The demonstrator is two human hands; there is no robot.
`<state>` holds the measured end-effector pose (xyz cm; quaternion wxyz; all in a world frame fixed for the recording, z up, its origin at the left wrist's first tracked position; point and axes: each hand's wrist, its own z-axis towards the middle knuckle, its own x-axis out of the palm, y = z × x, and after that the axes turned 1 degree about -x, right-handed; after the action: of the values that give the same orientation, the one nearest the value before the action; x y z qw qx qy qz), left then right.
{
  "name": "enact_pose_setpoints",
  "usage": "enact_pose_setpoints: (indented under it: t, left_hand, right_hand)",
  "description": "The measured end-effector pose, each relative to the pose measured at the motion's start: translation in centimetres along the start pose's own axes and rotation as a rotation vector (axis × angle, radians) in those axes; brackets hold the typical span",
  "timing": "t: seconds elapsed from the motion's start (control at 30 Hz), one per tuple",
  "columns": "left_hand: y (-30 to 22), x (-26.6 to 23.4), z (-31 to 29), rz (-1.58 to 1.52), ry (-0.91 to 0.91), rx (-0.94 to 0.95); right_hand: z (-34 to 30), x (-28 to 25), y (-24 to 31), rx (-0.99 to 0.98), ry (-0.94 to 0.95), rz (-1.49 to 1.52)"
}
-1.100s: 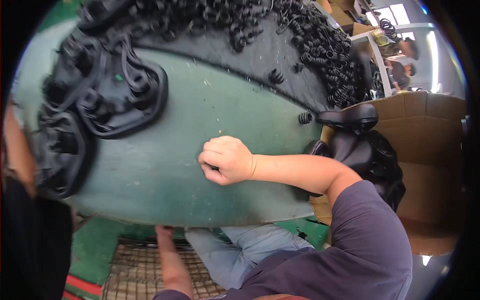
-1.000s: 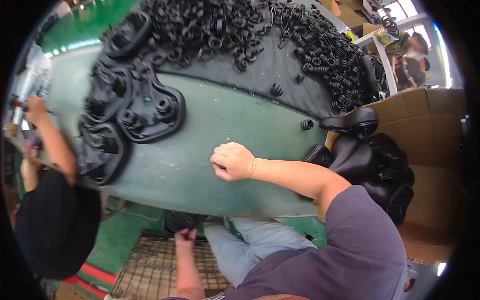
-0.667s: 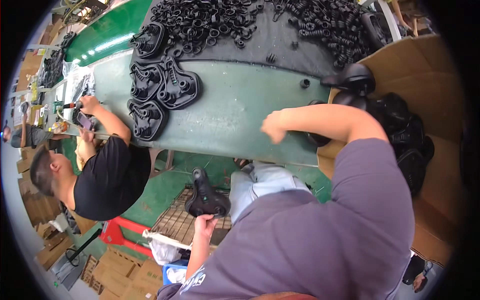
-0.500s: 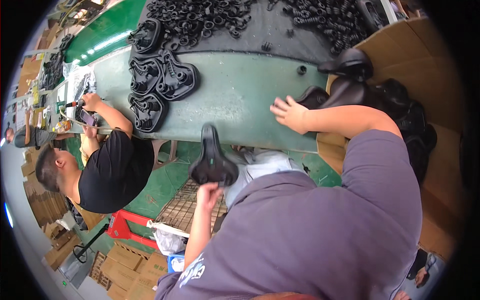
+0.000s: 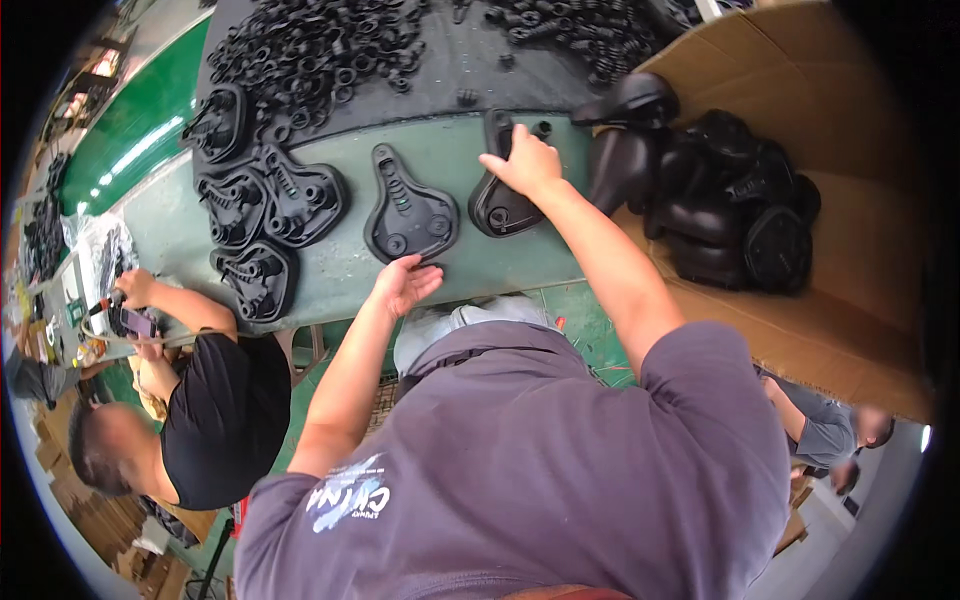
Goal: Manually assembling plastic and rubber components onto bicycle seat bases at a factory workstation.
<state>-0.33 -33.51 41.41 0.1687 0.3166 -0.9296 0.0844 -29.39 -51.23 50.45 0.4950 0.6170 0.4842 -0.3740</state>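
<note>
A black bicycle saddle (image 5: 410,218) lies underside up on the green tabletop, its narrow nose facing away from me. My left hand (image 5: 404,286) is at its wide rear end, palm up, fingers stretched out and holding nothing. To the right lies a second black bicycle saddle (image 5: 508,208), also underside up. My right hand (image 5: 530,165) grips it over the narrow part, thumb to the left, and covers its middle. Further left, several more upturned saddles (image 5: 305,195) sit close together.
An open cardboard carton (image 5: 850,230) at the right holds a heap of black saddles (image 5: 700,210). Black rings (image 5: 340,75) and coil springs (image 5: 600,45) are piled on the dark mat (image 5: 450,60) at the back. A co-worker (image 5: 225,420) sits at the left with a tool.
The saddle by my left hand has gone from the table's front edge onto the tabletop, and that hand is off it. My right hand has moved left and now grips a second saddle.
</note>
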Motion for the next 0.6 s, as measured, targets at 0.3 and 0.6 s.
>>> enact_pose_setpoints:
  t: [0.3,0.6]
  left_hand:
    - [-8.6,-3.4,-4.7,1.016,-0.497,0.576]
    - [-14.0,21.8,-34.7,0.846,0.317,2.135]
  right_hand:
    - [-0.6,1.4,-2.4,-0.015,0.138,0.053]
    - [-6.4,-27.2,4.2,-0.745,-0.118,1.391]
